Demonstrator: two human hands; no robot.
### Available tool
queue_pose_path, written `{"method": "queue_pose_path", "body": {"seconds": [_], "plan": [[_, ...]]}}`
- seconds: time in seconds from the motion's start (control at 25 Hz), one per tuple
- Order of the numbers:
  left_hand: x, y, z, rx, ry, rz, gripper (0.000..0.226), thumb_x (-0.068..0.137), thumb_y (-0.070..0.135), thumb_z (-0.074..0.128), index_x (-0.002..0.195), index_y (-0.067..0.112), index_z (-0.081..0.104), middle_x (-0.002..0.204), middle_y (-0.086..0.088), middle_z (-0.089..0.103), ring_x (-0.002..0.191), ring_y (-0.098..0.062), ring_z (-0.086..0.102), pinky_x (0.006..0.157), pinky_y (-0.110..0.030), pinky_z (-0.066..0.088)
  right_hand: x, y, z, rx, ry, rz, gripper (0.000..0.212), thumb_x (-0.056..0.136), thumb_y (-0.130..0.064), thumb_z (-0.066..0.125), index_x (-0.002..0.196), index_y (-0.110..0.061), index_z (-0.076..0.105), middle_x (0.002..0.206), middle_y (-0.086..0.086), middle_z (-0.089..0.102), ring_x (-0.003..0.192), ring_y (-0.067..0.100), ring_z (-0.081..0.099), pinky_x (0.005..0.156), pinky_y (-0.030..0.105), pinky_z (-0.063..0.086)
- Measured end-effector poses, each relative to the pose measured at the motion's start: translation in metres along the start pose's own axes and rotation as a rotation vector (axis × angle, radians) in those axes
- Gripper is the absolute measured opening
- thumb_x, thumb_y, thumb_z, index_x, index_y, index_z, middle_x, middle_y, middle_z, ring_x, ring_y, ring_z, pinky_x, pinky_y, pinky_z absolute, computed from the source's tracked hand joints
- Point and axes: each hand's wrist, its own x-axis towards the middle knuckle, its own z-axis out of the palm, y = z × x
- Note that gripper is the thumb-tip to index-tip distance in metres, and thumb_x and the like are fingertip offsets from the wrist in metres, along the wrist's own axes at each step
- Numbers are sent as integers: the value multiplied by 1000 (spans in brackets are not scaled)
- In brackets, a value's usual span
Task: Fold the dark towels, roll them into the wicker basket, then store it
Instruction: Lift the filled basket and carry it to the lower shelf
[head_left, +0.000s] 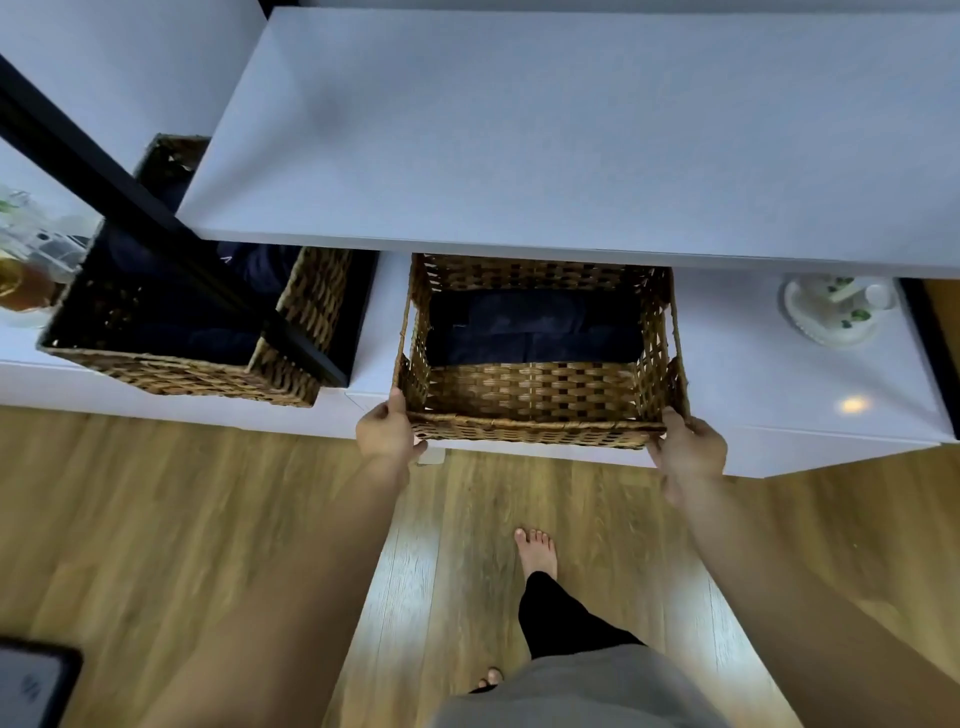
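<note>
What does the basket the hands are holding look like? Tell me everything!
The wicker basket is rectangular, woven from brown strips with open gaps in its side walls. Rolled dark towels lie inside. It sits level on the lower white shelf, partly under the white top. The left hand and right hand grip its near corners.

Upper shelf (571, 130) low over basket (540, 395) (tight clearance)

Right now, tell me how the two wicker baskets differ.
The right basket is gripped at its front corners by the left hand and right hand; the left basket is untouched. The right basket sits square-on; the left basket sits angled, partly behind a black post. Both hold dark towels.
</note>
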Motion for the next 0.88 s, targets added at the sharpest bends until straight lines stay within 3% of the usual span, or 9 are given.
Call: {"method": "queue_pose_path", "body": {"seconds": [0.12, 0.2, 0.32, 0.44, 0.52, 0.6, 0.72, 0.88], "plan": [[-14, -2, 1, -218, 7, -89, 23, 107, 30, 51, 108, 9, 60, 96, -6, 68, 94, -25, 70, 84, -42, 62, -27, 2, 9, 345, 27, 192, 17, 99, -19, 64, 106, -4, 67, 100, 8, 72, 89, 22, 74, 66, 28, 60], [-15, 1, 5, -392, -13, -170, 21, 106, 25, 52, 107, 6, 61, 98, -9, 69, 89, -22, 70, 83, -37, 61, -33, 1, 17, 492, 39, 286, 12, 99, -16, 64, 98, -5, 67, 107, 12, 72, 92, 23, 74, 74, 32, 63], [-12, 12, 15, -478, -60, -205, 25, 106, 23, 52, 120, 3, 59, 110, -13, 70, 96, -25, 69, 88, -39, 61, -33, -11, 25, 588, 15, 288, 14, 101, -12, 59, 94, 0, 63, 117, 20, 68, 94, 25, 71, 91, 35, 59], [0, 27, 23, -501, -132, -205, 32, 108, 16, 47, 136, 3, 55, 123, -14, 66, 110, -27, 66, 93, -41, 59, -24, -28, 37, 647, -75, 278, 20, 107, -11, 43, 110, 2, 57, 130, 21, 61, 89, 20, 66, 97, 30, 55], [12, 37, 30, -453, -216, -207, 34, 108, 20, 45, 138, 6, 53, 130, -12, 64, 114, -28, 66, 84, -43, 62, -11, -40, 45, 685, -171, 285, 34, 108, -12, 34, 134, 2, 50, 137, 19, 55, 109, 23, 63, 104, 28, 49], [26, 47, 39, -401, -252, -223, 36, 108, 28, 46, 136, 6, 53, 130, -11, 65, 109, -28, 69, 67, -39, 64, 3, -51, 51, 761, -245, 307, 40, 108, -10, 28, 141, 2, 45, 128, 18, 59, 132, 25, 52, 114, 31, 39], [42, 58, 55, -414, -266, -211, 39, 108, 28, 45, 138, 3, 52, 134, -13, 64, 102, -26, 70, 61, -31, 62, 14, -69, 65, 705, -240, 282, 18, 105, -7, 49, 110, 2, 63, 114, 19, 68, 118, 26, 64, 100, 37, 54], [51, 68, 76, -545, -331, -161, 37, 109, 15, 41, 145, 9, 47, 138, -8, 60, 113, -24, 66, 80, -35, 63, 34, -78, 80, 676, -292, 254, 22, 101, -8, 56, 120, 1, 64, 120, 19, 69, 109, 26, 69, 91, 37, 59]]}}
